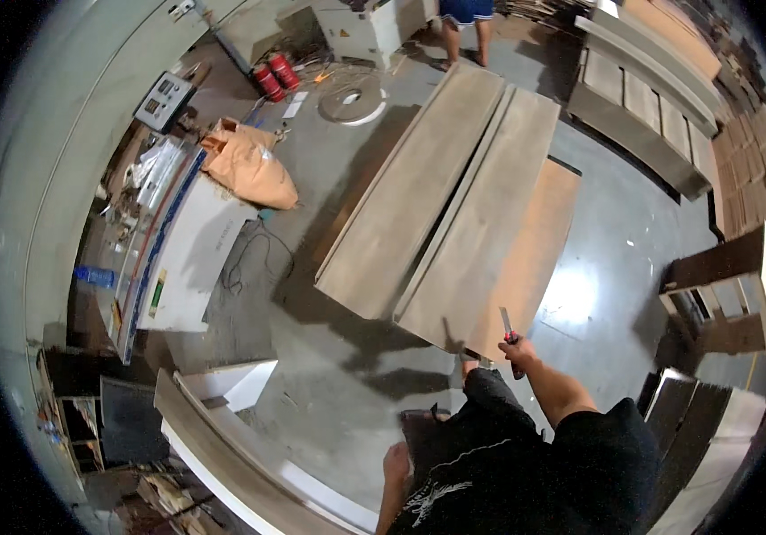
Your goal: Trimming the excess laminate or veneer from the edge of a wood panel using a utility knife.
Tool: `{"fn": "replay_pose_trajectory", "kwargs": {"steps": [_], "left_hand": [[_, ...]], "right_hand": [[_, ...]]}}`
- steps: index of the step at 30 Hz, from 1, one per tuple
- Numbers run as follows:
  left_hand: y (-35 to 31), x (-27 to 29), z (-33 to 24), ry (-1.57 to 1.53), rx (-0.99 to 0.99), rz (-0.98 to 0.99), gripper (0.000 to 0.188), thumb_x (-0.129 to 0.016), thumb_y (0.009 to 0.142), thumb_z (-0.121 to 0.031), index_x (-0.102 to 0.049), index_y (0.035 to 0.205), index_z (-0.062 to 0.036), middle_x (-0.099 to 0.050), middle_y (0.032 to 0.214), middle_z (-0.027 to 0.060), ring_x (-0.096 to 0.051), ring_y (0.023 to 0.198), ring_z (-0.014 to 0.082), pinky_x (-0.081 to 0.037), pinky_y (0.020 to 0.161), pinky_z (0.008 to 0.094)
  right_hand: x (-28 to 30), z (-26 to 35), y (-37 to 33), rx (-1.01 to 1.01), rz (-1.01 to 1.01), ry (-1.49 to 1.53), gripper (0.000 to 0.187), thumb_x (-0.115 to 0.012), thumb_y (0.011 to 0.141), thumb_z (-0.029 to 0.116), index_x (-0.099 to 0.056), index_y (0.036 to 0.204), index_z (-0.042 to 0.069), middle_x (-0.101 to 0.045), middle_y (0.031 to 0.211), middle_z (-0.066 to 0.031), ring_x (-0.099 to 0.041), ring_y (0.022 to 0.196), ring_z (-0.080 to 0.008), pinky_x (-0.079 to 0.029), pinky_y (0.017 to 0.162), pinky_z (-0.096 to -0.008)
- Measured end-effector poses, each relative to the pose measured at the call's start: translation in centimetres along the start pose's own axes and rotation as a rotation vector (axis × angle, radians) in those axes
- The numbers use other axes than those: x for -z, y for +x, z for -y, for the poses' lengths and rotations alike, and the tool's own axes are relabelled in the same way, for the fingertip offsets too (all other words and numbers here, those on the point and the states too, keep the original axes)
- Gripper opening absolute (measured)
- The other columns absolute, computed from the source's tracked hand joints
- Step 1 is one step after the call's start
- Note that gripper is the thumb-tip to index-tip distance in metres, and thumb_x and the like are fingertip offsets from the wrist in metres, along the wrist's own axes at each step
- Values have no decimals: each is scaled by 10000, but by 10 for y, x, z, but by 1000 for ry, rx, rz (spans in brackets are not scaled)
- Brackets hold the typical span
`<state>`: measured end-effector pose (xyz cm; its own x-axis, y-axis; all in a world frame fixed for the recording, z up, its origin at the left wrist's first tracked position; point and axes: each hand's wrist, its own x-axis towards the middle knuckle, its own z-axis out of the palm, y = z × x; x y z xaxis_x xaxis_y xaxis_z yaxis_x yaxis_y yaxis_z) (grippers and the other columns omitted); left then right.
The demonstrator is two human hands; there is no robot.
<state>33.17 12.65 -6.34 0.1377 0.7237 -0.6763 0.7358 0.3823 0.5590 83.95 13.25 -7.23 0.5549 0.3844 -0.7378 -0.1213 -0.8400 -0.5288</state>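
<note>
My right hand [517, 352] is closed around a utility knife [505, 321] with a red and black handle. Its metal blade points away from me, near the front end of a stack of boards. Two long grey-brown panels, the left panel [423, 187] and the right panel [490, 214], lie side by side with a dark gap between them. An orange-tan board [543, 241] shows beneath the right one. Low at my left side hangs my left hand [396, 464]; its fingers are too hidden to read. My body covers part of the stack's near end.
White and brown boards [240, 477] lean at the lower left. Left of the stack are a worktable [191, 259], an orange-brown sack [249, 165], and a loose floor cable [263, 259]. A cabinet [726, 299] stands right; another person [465, 36] stands at the far end.
</note>
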Motion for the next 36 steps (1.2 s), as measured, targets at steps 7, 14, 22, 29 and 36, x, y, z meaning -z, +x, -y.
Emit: {"fn": "replay_pose_trajectory", "kwargs": {"steps": [7, 14, 22, 29, 36], "left_hand": [[0, 37, -21, -100, 120, -234, 467, -642, 990, -437, -716, 1185, -20, -749, 1064, 141, -687, 1014, 238, -521, 921, 358], [-28, 52, 39, -587, 50, -629, 314, -655, 993, -290, -734, 1113, -11, -749, 955, 97, -677, 907, 185, -529, 826, 321], [-167, 116, 85, -277, 453, -1291, 218, -631, 945, -132, -706, 1138, -65, -722, 1121, 176, -679, 1056, 383, -536, 926, 450], [-295, 99, 203, -247, 947, -1178, 466, -634, 947, -322, -576, 1391, -195, -428, 1565, 153, -346, 1478, 353, -299, 1191, 532], [-390, 14, 293, -191, 1060, -1054, 822, -647, 903, -642, -373, 1573, -253, -282, 1669, 145, -235, 1546, 359, -215, 1193, 666]], "right_hand": [[-25, 49, 41, 138, 63, 447, 282, -783, 883, 149, -623, 1079, 26, -643, 888, -64, -621, 697, -170, -560, 597, -329], [-67, 12, 33, 211, 347, 426, 329, -750, 907, 204, -638, 1142, 1, -667, 964, -113, -688, 775, -239, -602, 665, -370], [-148, 10, -53, -27, 533, 103, 292, -764, 904, 204, -639, 1104, 32, -641, 924, -102, -656, 774, -225, -563, 599, -370], [-223, -6, -114, 186, 623, -315, 206, -724, 957, 248, -608, 1067, 119, -600, 782, -43, -562, 568, -177, -478, 496, -327], [-257, -1, -163, 253, 743, -561, 166, -710, 976, 245, -622, 1053, 127, -587, 790, -15, -535, 595, -139, -470, 503, -304]]}}
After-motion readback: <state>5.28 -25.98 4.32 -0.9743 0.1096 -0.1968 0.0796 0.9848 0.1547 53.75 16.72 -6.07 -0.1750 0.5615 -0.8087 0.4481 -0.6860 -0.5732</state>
